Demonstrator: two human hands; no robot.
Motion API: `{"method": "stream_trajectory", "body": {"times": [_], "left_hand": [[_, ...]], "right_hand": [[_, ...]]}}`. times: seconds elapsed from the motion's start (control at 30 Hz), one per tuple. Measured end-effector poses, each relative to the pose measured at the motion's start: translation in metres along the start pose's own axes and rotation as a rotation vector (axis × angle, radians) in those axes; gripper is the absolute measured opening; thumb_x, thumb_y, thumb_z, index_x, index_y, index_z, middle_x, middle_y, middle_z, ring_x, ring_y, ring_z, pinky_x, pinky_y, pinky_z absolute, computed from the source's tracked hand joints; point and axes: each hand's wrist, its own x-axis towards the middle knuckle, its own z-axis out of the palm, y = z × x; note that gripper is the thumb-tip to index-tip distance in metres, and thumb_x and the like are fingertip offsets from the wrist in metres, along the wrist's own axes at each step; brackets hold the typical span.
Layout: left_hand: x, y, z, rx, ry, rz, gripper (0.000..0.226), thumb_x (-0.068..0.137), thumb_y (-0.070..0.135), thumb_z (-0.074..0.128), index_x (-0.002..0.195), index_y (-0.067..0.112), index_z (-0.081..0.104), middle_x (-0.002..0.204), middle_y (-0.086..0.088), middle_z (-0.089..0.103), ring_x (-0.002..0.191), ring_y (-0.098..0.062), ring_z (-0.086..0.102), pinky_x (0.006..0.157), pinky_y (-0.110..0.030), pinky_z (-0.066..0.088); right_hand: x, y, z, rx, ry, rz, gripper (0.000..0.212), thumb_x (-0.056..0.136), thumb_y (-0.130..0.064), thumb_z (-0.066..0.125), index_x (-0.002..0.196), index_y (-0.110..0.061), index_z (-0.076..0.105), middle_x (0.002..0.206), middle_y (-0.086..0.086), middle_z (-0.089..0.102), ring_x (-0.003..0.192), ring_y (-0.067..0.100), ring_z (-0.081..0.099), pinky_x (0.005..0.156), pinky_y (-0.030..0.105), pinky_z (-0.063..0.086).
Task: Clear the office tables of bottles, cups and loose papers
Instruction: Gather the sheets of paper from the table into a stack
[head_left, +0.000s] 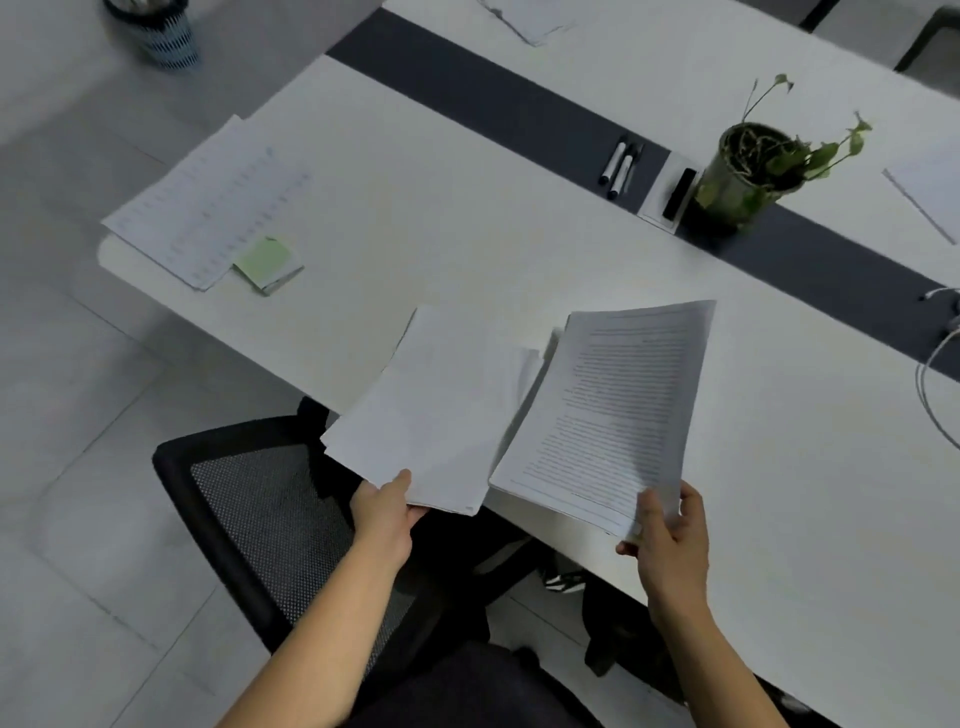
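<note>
Far left, corner of white office table (467, 218): flat white printed sheets (208, 208) lying uncollected, pale green sticky-note pad (265, 260) touching near edge.
Left hand (387, 512): blank white paper sheaf (441, 410) pinched at near corner, thumb on top.
Right hand (670, 535): white text-printed sheaf (613, 415) gripped at lower corner, raised, overlapping blank sheaf.
Step judged: paper gathering, partway.
Next move: sheaves to be merged into one grip, other hand freed for corner sheets.
Far right: another white sheet (930, 192) left on table.
</note>
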Motion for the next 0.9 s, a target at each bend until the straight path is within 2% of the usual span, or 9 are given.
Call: {"method": "stream_trajectory", "body": {"times": [0.07, 0.17, 0.33, 0.47, 0.57, 0.63, 0.7, 0.8, 0.9], "left_hand": [[-0.031, 0.009, 0.002, 0.014, -0.012, 0.128, 0.034, 0.096, -0.004, 0.055, 0.125, 0.013, 0.06, 0.115, -0.006, 0.067, 0.094, -0.019, 0.065, 0.063, -0.03, 0.057], [-0.082, 0.018, -0.002, -0.012, -0.025, 0.273, 0.029, 0.097, 0.001, 0.056, 0.123, 0.013, 0.061, 0.112, -0.002, 0.068, 0.093, -0.016, 0.066, 0.07, -0.03, 0.055], [-0.155, 0.007, -0.042, -0.041, 0.016, 0.49, 0.026, 0.1, 0.007, 0.054, 0.112, 0.028, 0.063, 0.109, 0.009, 0.069, 0.096, -0.011, 0.067, 0.074, -0.03, 0.054], [-0.186, -0.003, -0.094, -0.103, 0.11, 0.555, 0.023, 0.1, 0.007, 0.054, 0.112, 0.023, 0.065, 0.112, 0.005, 0.071, 0.1, -0.017, 0.067, 0.075, -0.031, 0.054], [-0.207, 0.007, -0.136, -0.128, 0.125, 0.589, 0.027, 0.1, 0.006, 0.053, 0.107, 0.028, 0.066, 0.107, 0.011, 0.072, 0.098, -0.012, 0.068, 0.08, -0.032, 0.056], [-0.216, 0.019, -0.162, -0.161, 0.122, 0.618, 0.028, 0.1, 0.006, 0.053, 0.111, 0.029, 0.066, 0.11, 0.013, 0.072, 0.101, -0.011, 0.068, 0.079, -0.031, 0.059], [-0.219, 0.032, -0.185, -0.21, 0.126, 0.64, 0.026, 0.099, 0.007, 0.054, 0.111, 0.027, 0.066, 0.113, 0.01, 0.072, 0.105, -0.012, 0.067, 0.079, -0.027, 0.059], [-0.211, 0.057, -0.214, -0.269, 0.118, 0.662, 0.027, 0.099, 0.007, 0.054, 0.11, 0.028, 0.067, 0.112, 0.012, 0.073, 0.106, -0.012, 0.067, 0.08, -0.026, 0.059], [-0.189, 0.094, -0.244, -0.305, 0.093, 0.674, 0.032, 0.099, 0.006, 0.053, 0.118, 0.028, 0.065, 0.116, 0.012, 0.072, 0.107, -0.013, 0.067, 0.078, -0.026, 0.059]], "right_hand": [[-0.011, -0.004, -0.009, 0.027, -0.011, -0.022, 0.022, 0.102, -0.024, 0.05, 0.124, -0.025, 0.046, 0.106, 0.005, 0.063, 0.076, 0.022, 0.059, 0.059, 0.034, 0.053], [-0.031, -0.008, -0.024, 0.087, -0.032, -0.066, 0.022, 0.102, -0.023, 0.05, 0.124, -0.025, 0.047, 0.107, 0.004, 0.062, 0.078, 0.021, 0.058, 0.058, 0.033, 0.053], [-0.067, 0.004, -0.042, 0.198, -0.107, -0.118, 0.018, 0.102, -0.024, 0.05, 0.119, -0.029, 0.049, 0.1, 0.0, 0.063, 0.079, 0.018, 0.062, 0.059, 0.037, 0.052], [-0.099, 0.024, -0.034, 0.227, -0.169, -0.104, 0.015, 0.102, -0.024, 0.05, 0.116, -0.03, 0.05, 0.097, 0.003, 0.064, 0.079, 0.021, 0.064, 0.055, 0.036, 0.053], [-0.126, 0.025, -0.021, 0.198, -0.228, -0.122, 0.019, 0.103, -0.024, 0.049, 0.122, -0.025, 0.049, 0.1, 0.003, 0.066, 0.073, 0.012, 0.066, 0.052, 0.03, 0.054], [-0.145, 0.021, -0.011, 0.169, -0.259, -0.172, 0.02, 0.102, -0.026, 0.05, 0.122, -0.027, 0.049, 0.099, 0.001, 0.068, 0.071, 0.007, 0.068, 0.055, 0.032, 0.055], [-0.164, 0.016, 0.001, 0.138, -0.276, -0.234, 0.02, 0.101, -0.03, 0.052, 0.121, -0.033, 0.05, 0.099, -0.001, 0.071, 0.076, 0.011, 0.07, 0.06, 0.036, 0.057], [-0.191, 0.002, 0.029, 0.147, -0.286, -0.282, 0.019, 0.099, -0.031, 0.054, 0.115, -0.04, 0.051, 0.085, -0.002, 0.072, 0.067, 0.017, 0.068, 0.053, 0.034, 0.055], [-0.215, -0.011, 0.079, 0.154, -0.268, -0.313, 0.021, 0.098, -0.032, 0.054, 0.119, -0.035, 0.051, 0.086, -0.001, 0.071, 0.066, 0.02, 0.066, 0.05, 0.033, 0.054]]}}
